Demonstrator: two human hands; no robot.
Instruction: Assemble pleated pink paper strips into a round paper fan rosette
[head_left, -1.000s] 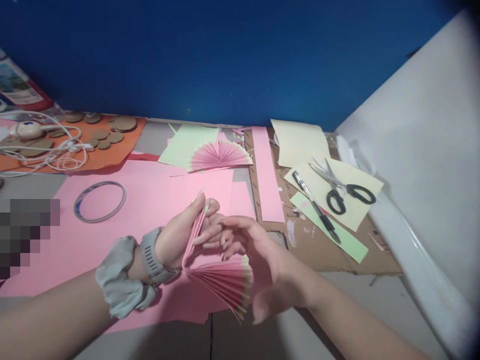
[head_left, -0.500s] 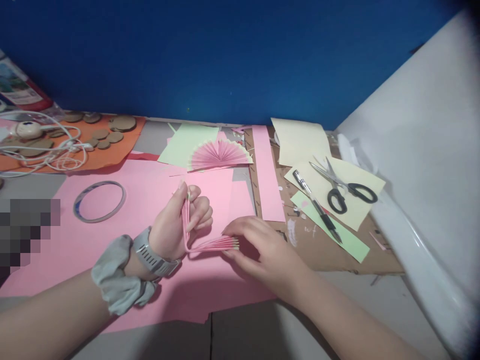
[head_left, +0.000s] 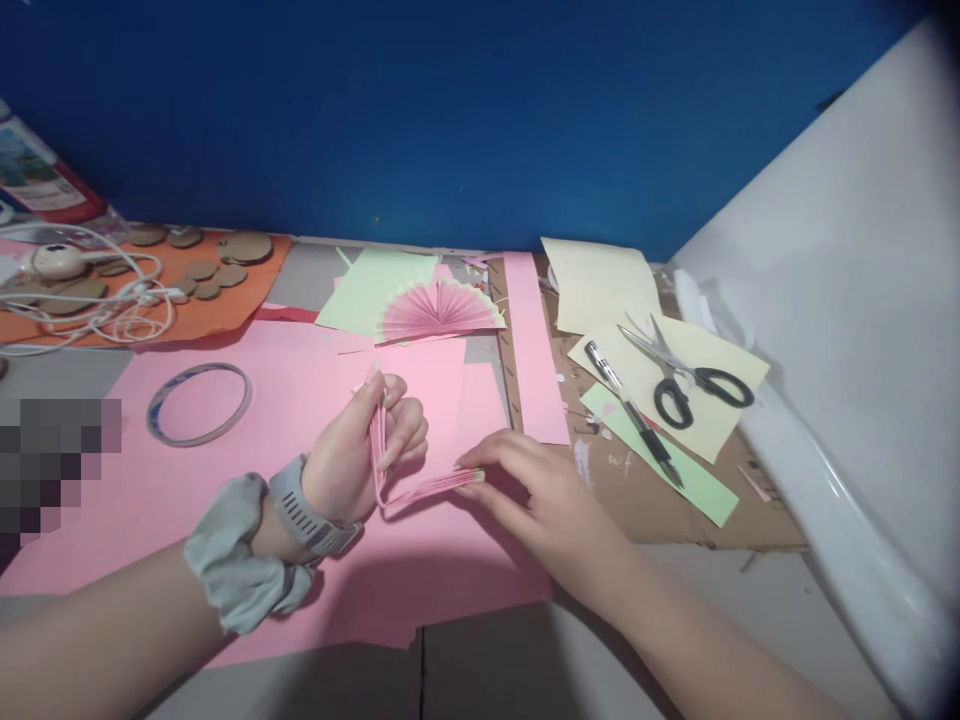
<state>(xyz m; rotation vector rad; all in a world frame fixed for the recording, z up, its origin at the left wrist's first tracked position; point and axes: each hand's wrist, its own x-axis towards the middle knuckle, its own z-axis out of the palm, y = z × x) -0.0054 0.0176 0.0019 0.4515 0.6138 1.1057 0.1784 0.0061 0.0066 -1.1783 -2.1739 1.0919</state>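
Observation:
A pleated pink paper strip [head_left: 427,491] with pale green edges is bent near its middle into an L shape. My left hand [head_left: 375,430] is closed round its upright half, with the thumb near the top end. Between thumb and fingers, my right hand [head_left: 536,495] pinches the green-tipped end of the other half, its folds pressed together. Large pink paper sheets [head_left: 300,570] lie under both hands. Beyond them rests a finished-looking pink pleated fan [head_left: 439,312] with a pale green rim, spread in a half circle.
A tape roll [head_left: 154,412] lies on the left. Scissors [head_left: 705,375], a pen [head_left: 637,415] and cream and green paper lie on cardboard [head_left: 630,520] at right. White cables [head_left: 97,315] and cardboard discs [head_left: 246,247] cover orange paper. A blue wall [head_left: 480,120] stands behind.
My right hand has closed its pinch on the free half of the pleated strip. That half's folds are now pressed flatter and its end is slightly higher.

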